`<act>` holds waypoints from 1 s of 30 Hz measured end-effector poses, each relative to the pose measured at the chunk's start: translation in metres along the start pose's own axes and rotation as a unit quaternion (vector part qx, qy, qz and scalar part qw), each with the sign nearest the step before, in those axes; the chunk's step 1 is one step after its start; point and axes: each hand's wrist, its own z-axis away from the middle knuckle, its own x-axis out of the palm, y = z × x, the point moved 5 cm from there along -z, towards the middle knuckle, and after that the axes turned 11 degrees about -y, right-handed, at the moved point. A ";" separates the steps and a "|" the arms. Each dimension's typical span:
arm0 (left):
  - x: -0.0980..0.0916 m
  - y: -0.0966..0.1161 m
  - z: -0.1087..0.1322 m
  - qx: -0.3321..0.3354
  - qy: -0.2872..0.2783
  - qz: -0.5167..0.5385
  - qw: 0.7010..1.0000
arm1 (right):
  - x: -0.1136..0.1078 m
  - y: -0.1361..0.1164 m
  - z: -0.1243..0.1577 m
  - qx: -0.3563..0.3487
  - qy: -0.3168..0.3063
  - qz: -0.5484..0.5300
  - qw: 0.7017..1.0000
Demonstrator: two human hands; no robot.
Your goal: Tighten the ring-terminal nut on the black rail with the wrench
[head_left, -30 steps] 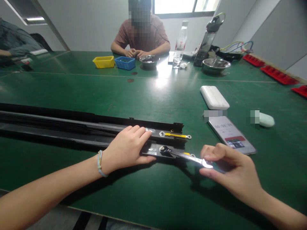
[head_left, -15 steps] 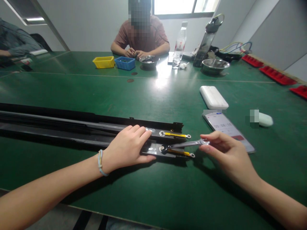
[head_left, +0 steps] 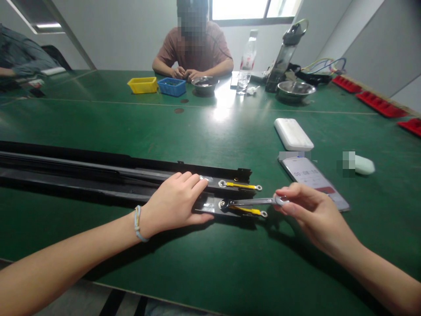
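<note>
At right, a wrench [head_left: 251, 202] is pinched by the right hand [head_left: 312, 214]. Black rails [head_left: 125, 188] are clasped by the left hand [head_left: 179, 199].

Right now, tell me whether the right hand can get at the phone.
Probably yes: the phone lies close beyond the right hand, nothing visible between, though that hand holds the wrench, which it may have to release first.

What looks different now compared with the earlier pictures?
The right hand swung the wrench's free end away from the person, then slightly back; its other end stays on the nearer of the black rails. Nothing was newly gripped or released. The left hand still holds the rails.
</note>
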 end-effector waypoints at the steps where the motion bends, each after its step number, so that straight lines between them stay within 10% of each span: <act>1: 0.000 0.000 0.000 0.000 0.000 0.000 1.000 | 0.000 -0.001 0.001 -0.006 -0.004 0.007 1.000; 21: 0.006 -0.003 -0.009 0.002 0.001 -0.001 1.000 | 0.015 -0.009 0.003 -0.071 -0.135 -0.016 0.988; 30: 0.003 0.001 -0.005 0.003 0.002 -0.002 1.000 | -0.003 0.000 0.001 -0.009 -0.042 0.011 0.999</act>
